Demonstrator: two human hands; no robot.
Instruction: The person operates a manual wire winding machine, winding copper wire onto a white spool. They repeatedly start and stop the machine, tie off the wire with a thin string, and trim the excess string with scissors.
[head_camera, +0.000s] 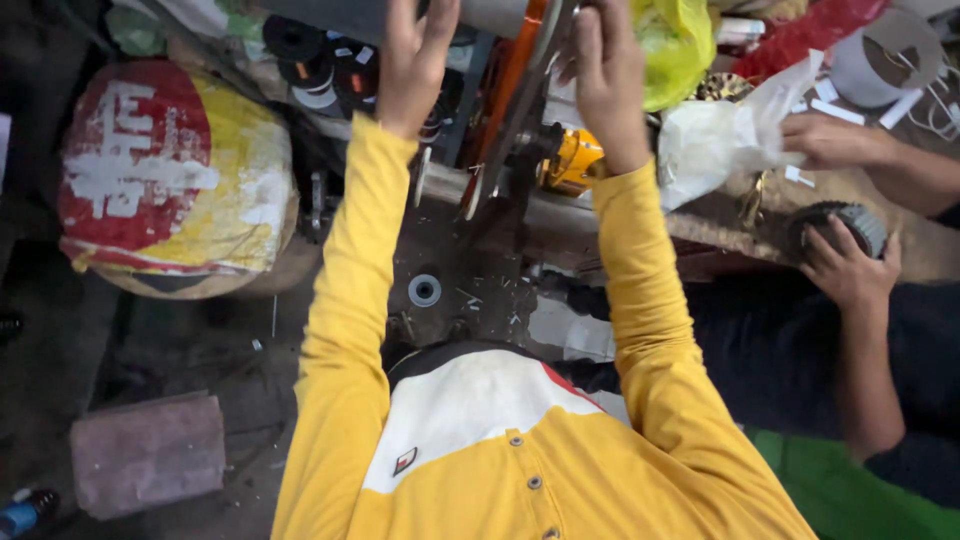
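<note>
- The left hand (412, 62) reaches up with its yellow sleeve stretched out, fingers spread fairly wide and extended toward the grey cylinder (420, 14) at the top edge; whether it grips anything cannot be told, as the fingertips run out of view.
- The right hand (606, 80) is raised beside it, fingers curled close against the slanted metal bar (522, 112) and the orange frame part (507, 75); it seems to touch the bar's upper end, but a firm grasp cannot be confirmed.
- The metal bar leans diagonally between the two hands, down to the edge of the surface (600, 215).
- A yellow motor-like part (572, 160) sits just below the right wrist, on the surface.
- A yellow plastic bag (675, 45) lies to the right of the right hand.
- A white plastic bag (720, 140) is held by another person's hand (830, 140); that person's other hand (848, 262) rests on a dark toothed gear (840, 222).
- A red, yellow and white sack (170, 180) stands well to the left.
- A reddish brick (150, 452) lies on the floor at lower left.
- A small round washer (425, 290) lies below the surface edge.
</note>
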